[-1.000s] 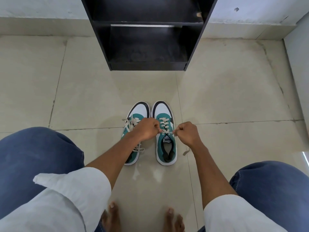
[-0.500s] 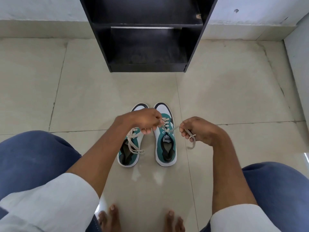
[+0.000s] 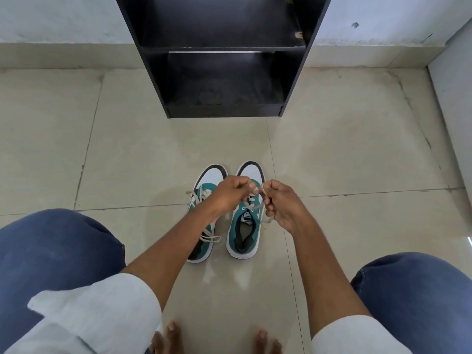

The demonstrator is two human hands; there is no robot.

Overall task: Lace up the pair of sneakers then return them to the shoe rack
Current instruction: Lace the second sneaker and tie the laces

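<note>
Two teal, white and black sneakers stand side by side on the tile floor, toes pointing away from me. The right sneaker has a cream lace crossed through its upper eyelets. My left hand and my right hand meet above its tongue, each pinching an end of that lace. The left sneaker lies partly under my left forearm, its laces loose and trailing to the side. The black shoe rack stands straight ahead against the wall, both visible shelves bare.
My knees in blue trousers frame the bottom corners and my bare toes show at the bottom edge. A white wall closes the right side. Beige floor tiles spread around the sneakers and rack.
My hands were apart, pulling the lace ends outward; now they have come together above the right sneaker, with the lace bunched between the fingertips.
</note>
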